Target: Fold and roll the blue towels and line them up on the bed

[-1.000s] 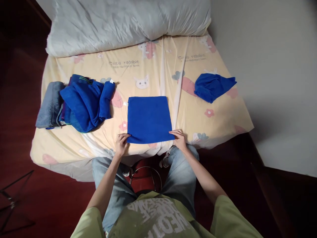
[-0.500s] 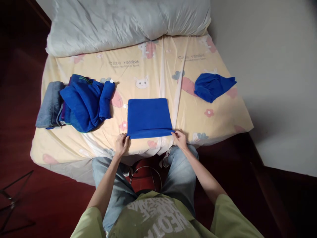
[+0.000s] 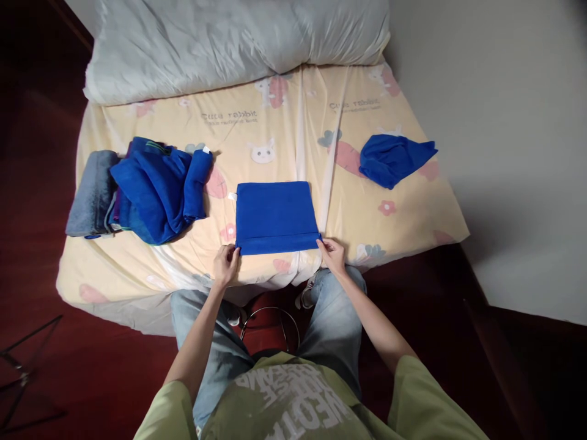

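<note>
One blue cloth lies flat near the middle of the front edge of the bed, head view, a narrow band folded over along its near side. Left hand pinches the near-left corner of this cloth; right hand grips its near-right corner likewise. Toward the bed's left edge, a grey roll beside a blue heap; toward the right edge, a crumpled cloth; along the far edge, pale bedding.
</note>
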`<state>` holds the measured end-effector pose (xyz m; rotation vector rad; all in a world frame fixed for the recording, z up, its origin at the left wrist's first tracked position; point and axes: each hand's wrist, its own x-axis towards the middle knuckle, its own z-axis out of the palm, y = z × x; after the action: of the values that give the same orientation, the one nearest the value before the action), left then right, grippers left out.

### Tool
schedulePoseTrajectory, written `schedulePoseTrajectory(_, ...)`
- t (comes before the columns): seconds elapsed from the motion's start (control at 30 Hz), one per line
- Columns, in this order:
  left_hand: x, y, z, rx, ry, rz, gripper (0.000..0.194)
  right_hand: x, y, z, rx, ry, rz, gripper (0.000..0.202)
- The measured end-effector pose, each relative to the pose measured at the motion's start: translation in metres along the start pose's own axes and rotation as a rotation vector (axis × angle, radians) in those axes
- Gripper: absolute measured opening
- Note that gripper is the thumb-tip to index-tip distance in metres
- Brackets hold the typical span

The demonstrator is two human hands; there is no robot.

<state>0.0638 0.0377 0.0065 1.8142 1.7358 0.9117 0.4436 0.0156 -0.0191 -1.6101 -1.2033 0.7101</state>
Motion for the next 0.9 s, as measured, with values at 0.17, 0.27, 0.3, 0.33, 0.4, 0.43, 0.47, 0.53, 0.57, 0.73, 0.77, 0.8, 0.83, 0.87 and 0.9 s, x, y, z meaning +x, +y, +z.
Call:
schedulePoseTrajectory(0.17, -0.001, 0.002, 0.0, 0.012, 0.012, 0.003, 0.026, 0.0, 0.001, 0.001, -0.013, 0.016, -0.015, 0.032)
schedulePoseTrajectory(0.27, -0.001, 0.002, 0.0, 0.016, 0.006, -0.016, 0.026, 0.0, 0.002, 0.001, -0.014, 0.021, -0.019, 0.032)
schedulePoseTrajectory(0.3, -0.001, 0.001, 0.0, 0.015, 0.007, -0.023, 0.027, 0.0, 0.002, 0.001, -0.016, 0.022, -0.016, 0.033)
schedulePoseTrajectory(0.33, -0.001, 0.001, 0.0, 0.012, 0.008, -0.027, 0.027, 0.0, 0.002, 0.001, -0.017, 0.023, -0.012, 0.033)
schedulePoseTrajectory(0.4, -0.001, 0.0, 0.001, 0.001, 0.013, -0.033, 0.027, 0.0, 0.002, 0.002, -0.015, 0.025, -0.005, 0.033)
schedulePoseTrajectory(0.43, -0.002, -0.002, 0.002, -0.004, 0.019, -0.035, 0.027, 0.001, 0.002, 0.003, -0.007, 0.029, 0.001, 0.033)
schedulePoseTrajectory(0.47, -0.002, -0.003, 0.003, -0.008, 0.027, -0.036, 0.027, 0.001, 0.001, 0.004, 0.009, 0.037, 0.011, 0.032)
schedulePoseTrajectory(0.53, -0.005, -0.006, 0.006, -0.01, 0.075, -0.019, 0.028, 0.003, -0.001, 0.004, 0.049, 0.069, 0.036, 0.034)
schedulePoseTrajectory(0.57, -0.007, -0.008, 0.007, -0.01, 0.121, 0.004, 0.028, 0.003, -0.003, 0.004, 0.065, 0.089, 0.044, 0.036)
schedulePoseTrajectory(0.73, -0.018, -0.015, 0.005, -0.008, 0.197, 0.207, 0.031, -0.007, -0.019, -0.008, -0.092, 0.137, -0.162, 0.049)
schedulePoseTrajectory(0.77, -0.019, -0.014, 0.004, 0.015, 0.135, 0.242, 0.034, -0.011, -0.023, -0.01, -0.159, 0.092, -0.234, 0.049)
schedulePoseTrajectory(0.8, -0.02, -0.012, 0.001, 0.048, 0.055, 0.273, 0.037, -0.014, -0.027, -0.013, -0.225, 0.017, -0.301, 0.047)
schedulePoseTrajectory(0.83, -0.019, -0.01, -0.001, 0.088, -0.032, 0.302, 0.041, -0.016, -0.03, -0.014, -0.288, -0.082, -0.356, 0.044)
schedulePoseTrajectory(0.87, -0.018, -0.007, -0.003, 0.128, -0.118, 0.332, 0.045, -0.017, -0.033, -0.015, -0.344, -0.187, -0.399, 0.043)
schedulePoseTrajectory(0.9, -0.016, -0.003, -0.005, 0.164, -0.193, 0.36, 0.048, -0.016, -0.035, -0.016, -0.395, -0.288, -0.433, 0.042)
